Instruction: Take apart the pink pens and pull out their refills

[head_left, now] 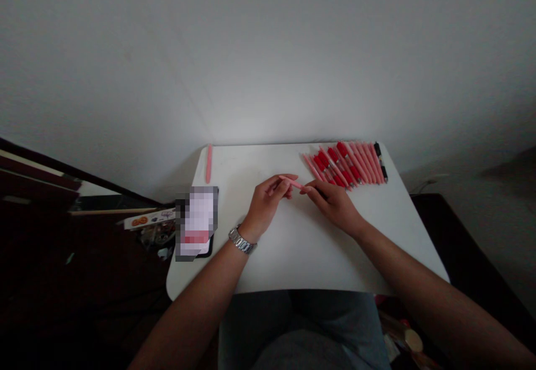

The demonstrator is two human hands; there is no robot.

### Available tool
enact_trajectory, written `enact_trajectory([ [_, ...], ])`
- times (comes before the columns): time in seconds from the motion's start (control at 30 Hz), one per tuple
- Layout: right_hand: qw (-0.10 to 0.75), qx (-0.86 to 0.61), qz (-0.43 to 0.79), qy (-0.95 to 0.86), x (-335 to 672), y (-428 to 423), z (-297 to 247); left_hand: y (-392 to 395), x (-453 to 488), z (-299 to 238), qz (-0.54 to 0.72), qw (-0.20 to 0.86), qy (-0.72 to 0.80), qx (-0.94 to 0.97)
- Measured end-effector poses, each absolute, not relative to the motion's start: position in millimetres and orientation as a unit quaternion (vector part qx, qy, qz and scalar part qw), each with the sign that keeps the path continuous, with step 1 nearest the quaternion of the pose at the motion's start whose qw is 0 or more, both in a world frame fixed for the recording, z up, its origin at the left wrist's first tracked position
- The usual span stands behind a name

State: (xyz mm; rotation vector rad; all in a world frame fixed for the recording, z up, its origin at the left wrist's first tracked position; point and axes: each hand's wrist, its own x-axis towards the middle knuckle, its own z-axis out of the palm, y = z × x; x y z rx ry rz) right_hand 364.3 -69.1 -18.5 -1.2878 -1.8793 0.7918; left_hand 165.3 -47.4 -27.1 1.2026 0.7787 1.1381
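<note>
A slim pink pen [294,183] is held between both hands over the middle of the white table [288,258]. My left hand [270,194], with a silver watch [242,240] on its wrist, pinches one end, fingers curled. My right hand [333,200] grips the other end between thumb and fingers. Just beyond my right hand lies a row of pens: several pink pens [364,162], some red pens [337,163], and a black pen [381,162] at the right end. Another pink pen [209,164] lies alone at the table's far left corner.
A phone [213,214] with a blurred-out screen lies at the table's left edge. A grey wall [268,52] rises behind the table. Assorted items [154,230] sit lower down on the left, and my legs [301,325] are under the front edge.
</note>
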Motion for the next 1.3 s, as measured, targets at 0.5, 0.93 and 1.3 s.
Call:
enact_trajectory([
  [0.5,0.376,-0.519,0.271,-0.718,359.8,-71.1,-20.4,-47.5,166.3,-27.6,0.499,0.605,0.342,0.517],
  [0.93,0.375,-0.48,0.297,-0.735,360.6,-70.1,-20.1,-47.5,166.3,-27.0,0.494,0.606,0.333,0.527],
  [1.3,0.373,-0.509,0.29,-0.72,357.3,-72.1,-22.9,-47.0,166.7,-26.4,0.509,0.602,0.35,0.505],
])
